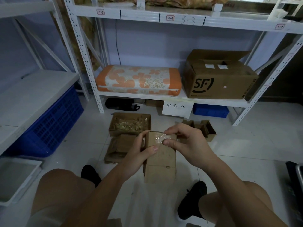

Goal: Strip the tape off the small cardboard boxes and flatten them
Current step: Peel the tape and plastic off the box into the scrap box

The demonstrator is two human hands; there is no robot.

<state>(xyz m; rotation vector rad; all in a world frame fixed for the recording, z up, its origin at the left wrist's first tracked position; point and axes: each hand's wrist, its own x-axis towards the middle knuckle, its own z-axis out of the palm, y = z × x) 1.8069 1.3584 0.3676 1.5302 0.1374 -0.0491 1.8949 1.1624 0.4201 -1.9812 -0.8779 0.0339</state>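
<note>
1. While the small box (159,154) sat held above the floor (229,153) betw. the knees, its clear tape (159,137) was partly lifted, box not yet flat.
2. Flattened cardboard (118,149) lay behind; more boxes (201,128) left, approx. midway.
3. Right hand (186,140) fingers pinched the tape; left hand (141,154) gripped the box.

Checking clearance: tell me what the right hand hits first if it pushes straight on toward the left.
The right hand would likely meet the small box it is peeling tape from, then the left hand. Depth is uncertain.
</note>
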